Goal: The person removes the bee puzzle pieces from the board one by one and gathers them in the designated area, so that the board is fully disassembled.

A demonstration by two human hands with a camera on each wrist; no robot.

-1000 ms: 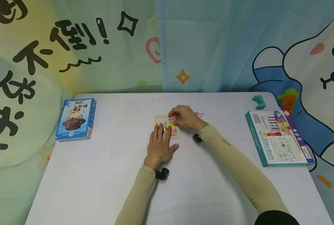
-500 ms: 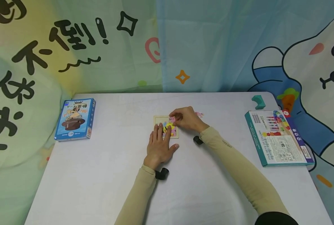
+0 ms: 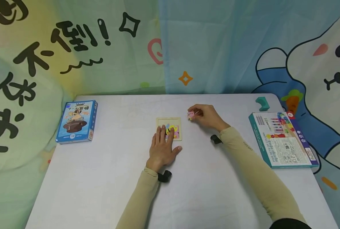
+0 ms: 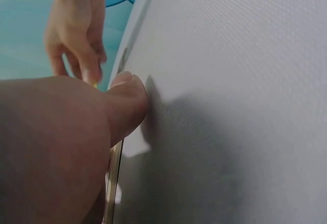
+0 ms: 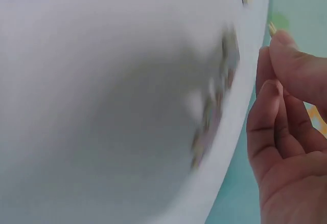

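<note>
My left hand [image 3: 163,149] rests flat with its fingers straight over a small square wooden jigsaw board [image 3: 161,121]. A yellow and black bee picture [image 3: 174,129] shows past the fingertips, while the upper part of the board is bare wood. To the board's upper right, my right hand [image 3: 208,116] pinches a small pink puzzle piece [image 3: 190,115] between thumb and fingers. In the right wrist view, the piece [image 5: 272,28] is mostly hidden behind the thumb. Blurred puzzle pieces [image 5: 209,116] lie on the table under that hand. In the left wrist view, the thumb juts beyond the board's edge [image 4: 113,183].
A blue box [image 3: 76,122] lies at the table's left. At the right edge lies a white, teal-sided box [image 3: 284,140], with a teal curved block [image 3: 262,104] behind it. A printed cloth backdrop [image 3: 210,47] hangs behind the white table [image 3: 215,190].
My right hand has moved right, off the board, carrying the pink puzzle piece away from its upper right corner. That corner now shows bare wood. The left hand stays put.
</note>
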